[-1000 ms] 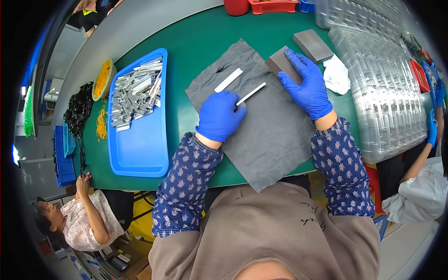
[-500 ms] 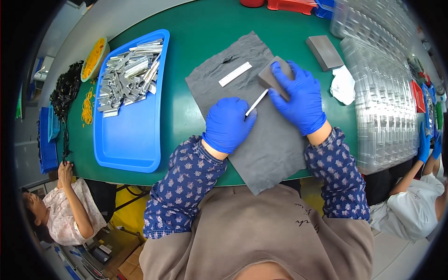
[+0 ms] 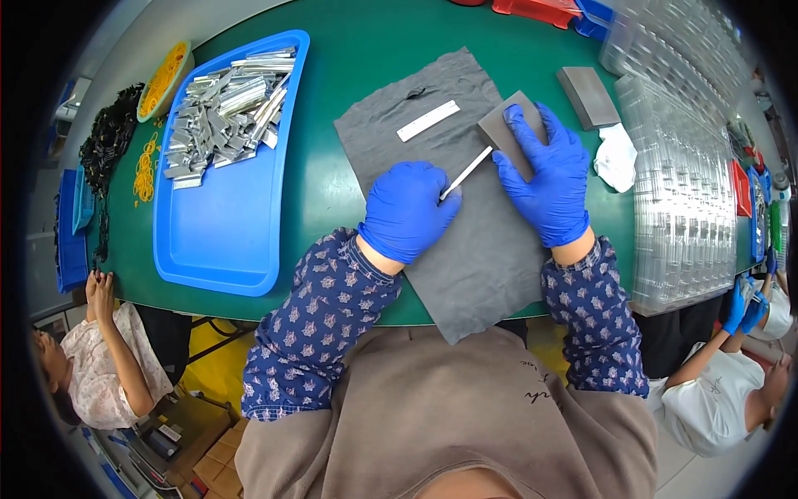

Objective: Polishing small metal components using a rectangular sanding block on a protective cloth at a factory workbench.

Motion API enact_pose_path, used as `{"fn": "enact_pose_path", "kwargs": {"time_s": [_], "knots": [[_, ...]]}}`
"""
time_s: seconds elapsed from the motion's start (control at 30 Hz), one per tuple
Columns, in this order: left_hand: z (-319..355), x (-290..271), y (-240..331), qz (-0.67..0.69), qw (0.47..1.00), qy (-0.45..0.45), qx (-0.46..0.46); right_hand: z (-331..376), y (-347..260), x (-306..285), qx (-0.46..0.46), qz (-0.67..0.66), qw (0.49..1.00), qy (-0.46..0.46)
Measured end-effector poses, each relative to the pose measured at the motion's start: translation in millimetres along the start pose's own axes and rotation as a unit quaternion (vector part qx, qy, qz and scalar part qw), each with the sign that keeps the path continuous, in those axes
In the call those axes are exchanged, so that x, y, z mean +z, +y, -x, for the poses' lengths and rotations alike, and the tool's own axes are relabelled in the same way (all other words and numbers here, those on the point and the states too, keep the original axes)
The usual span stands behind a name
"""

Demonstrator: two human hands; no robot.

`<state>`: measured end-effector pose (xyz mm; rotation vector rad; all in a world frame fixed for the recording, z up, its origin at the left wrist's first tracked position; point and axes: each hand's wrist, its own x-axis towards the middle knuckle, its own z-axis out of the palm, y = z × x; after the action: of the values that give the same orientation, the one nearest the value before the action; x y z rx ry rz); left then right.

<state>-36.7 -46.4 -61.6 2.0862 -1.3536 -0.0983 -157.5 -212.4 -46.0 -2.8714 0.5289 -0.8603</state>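
My left hand [image 3: 406, 209], in a blue glove, is closed on a thin metal strip [image 3: 467, 172], pinching its near end so the strip slants up and to the right toward my other hand. My right hand [image 3: 544, 177], also gloved in blue, lies flat with fingers spread and pressed down on a grey block [image 3: 502, 131]; the far tip of the strip meets the block's near edge, right beside my right index finger. Both hands work over a dark grey cloth [image 3: 482, 258] spread on the green table [image 3: 332, 208]. A second, flat strip [image 3: 428, 121] lies on the cloth just beyond my hands, apart from them. To the right of the cloth sits another grey block [image 3: 588, 96], and near it a crumpled white rag [image 3: 617, 158]. Further right are stacks of clear plastic trays [image 3: 682, 191], ribbed and see-through. To my left is a blue tray [image 3: 218, 224] with a heap of metal pieces [image 3: 224, 108] piled at its far end. Beyond it I see a yellow bowl [image 3: 166, 79] of yellow rings, some spilled on the table, beside a pile of black parts [image 3: 108, 150]. Red bins [image 3: 540, 10] stand at the table's far edge. Other people sit at the lower left and lower right.
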Motion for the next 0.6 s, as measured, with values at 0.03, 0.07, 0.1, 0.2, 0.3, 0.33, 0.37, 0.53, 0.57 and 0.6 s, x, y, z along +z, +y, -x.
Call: {"fn": "enact_pose_path", "kwargs": {"time_s": [0.03, 0.07, 0.1, 0.2, 0.3, 0.33, 0.37, 0.53, 0.57, 0.6], "knots": [[0.3, -0.7, 0.1, 0.011, 1.0, -0.004, -0.005, -0.4, -3.1, -2.9, 0.001, -0.001, 1.0, 0.023], [-0.5, -1.1, 0.4, 0.013, 1.0, -0.005, -0.005, 0.1, -1.2, -2.7, 0.002, 0.0, 1.0, 0.022], [-1.3, -1.2, 0.8, 0.009, 1.0, -0.007, -0.005, 0.4, 3.3, -2.6, 0.013, -0.006, 1.0, 0.018], [-2.5, -2.3, 1.0, 0.008, 1.0, -0.013, -0.01, -1.8, 20.4, 0.2, 0.03, -0.007, 0.999, 0.024], [-3.8, -2.4, 0.4, 0.011, 1.0, -0.019, -0.01, -0.7, 11.8, 1.1, 0.012, -0.041, 0.999, 0.013], [-4.4, -2.1, 0.1, 0.01, 1.0, -0.02, -0.006, 0.1, 3.6, 0.6, -0.011, -0.082, 0.997, -0.008], [-4.2, -2.4, 0.2, 0.011, 1.0, -0.021, -0.008, 0.8, -5.2, -0.4, -0.011, -0.082, 0.996, -0.011], [-4.6, -4.3, 0.7, -0.004, 0.999, -0.04, -0.006, -6.6, 9.1, 5.9, 0.014, -0.024, 0.998, -0.048], [-3.7, -3.8, 1.2, -0.004, 0.999, -0.039, -0.007, -6.1, 14.9, 5.6, 0.028, 0.052, 0.997, -0.053], [-1.3, -2.9, 2.3, -0.031, 0.999, -0.02, 0.013, -5.1, 22.2, 6.6, 0.026, 0.052, 0.997, -0.053]]}}
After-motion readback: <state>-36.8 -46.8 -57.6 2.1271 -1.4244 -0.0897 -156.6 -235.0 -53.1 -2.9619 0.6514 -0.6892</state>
